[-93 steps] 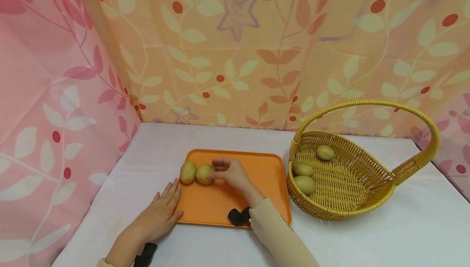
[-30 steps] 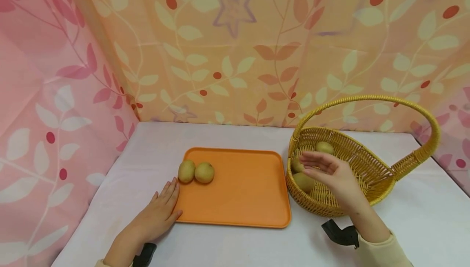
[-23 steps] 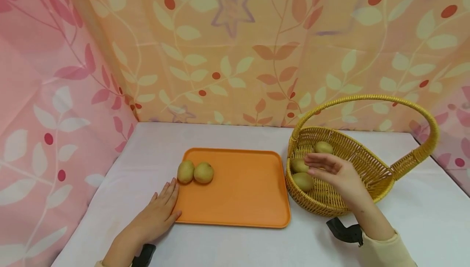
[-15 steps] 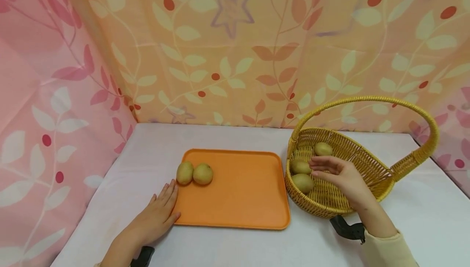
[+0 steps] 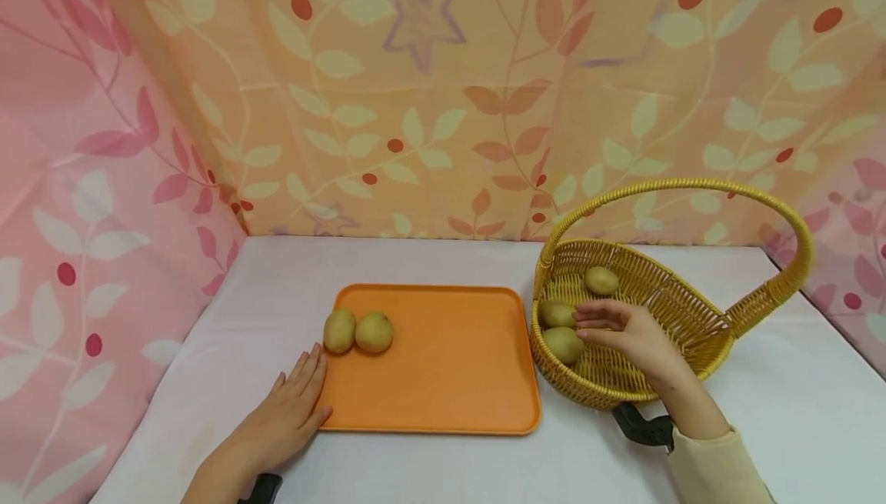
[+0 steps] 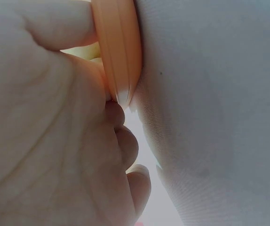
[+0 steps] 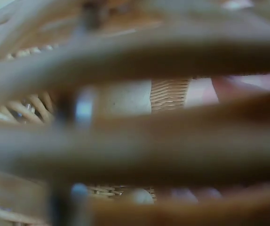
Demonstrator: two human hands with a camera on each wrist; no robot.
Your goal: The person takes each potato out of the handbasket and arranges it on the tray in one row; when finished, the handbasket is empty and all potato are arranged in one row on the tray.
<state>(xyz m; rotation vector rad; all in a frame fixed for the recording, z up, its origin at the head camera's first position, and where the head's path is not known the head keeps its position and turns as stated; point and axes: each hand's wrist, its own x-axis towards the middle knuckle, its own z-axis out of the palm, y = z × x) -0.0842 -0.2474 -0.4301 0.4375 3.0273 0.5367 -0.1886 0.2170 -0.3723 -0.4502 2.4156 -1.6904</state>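
Note:
Two yellow-brown potatoes, one oval (image 5: 340, 331) and one rounder (image 5: 374, 332), lie side by side near the upper left corner of the orange tray (image 5: 443, 388). My left hand (image 5: 280, 419) rests at the tray's left edge, fingers extended. In the left wrist view the tray's rim (image 6: 121, 52) is up against that hand. My right hand (image 5: 637, 338) is over the wicker basket (image 5: 692, 296), holding nothing, fingers slightly bent. Its fingertips are right by the front potato (image 5: 563, 345) and the middle potato (image 5: 556, 314). A third potato (image 5: 601, 281) lies farther back in the basket.
The basket's tall arched handle (image 5: 692, 183) rises above and to the right of my right hand. Blurred wicker strands (image 7: 135, 150) block most of the right wrist view. Patterned fabric (image 5: 429, 104) stands behind the white table (image 5: 429, 465).
My right hand has left the rounder potato on the tray and moved right to the basket, then down close to the potatoes there. My left hand has stayed at the tray's edge.

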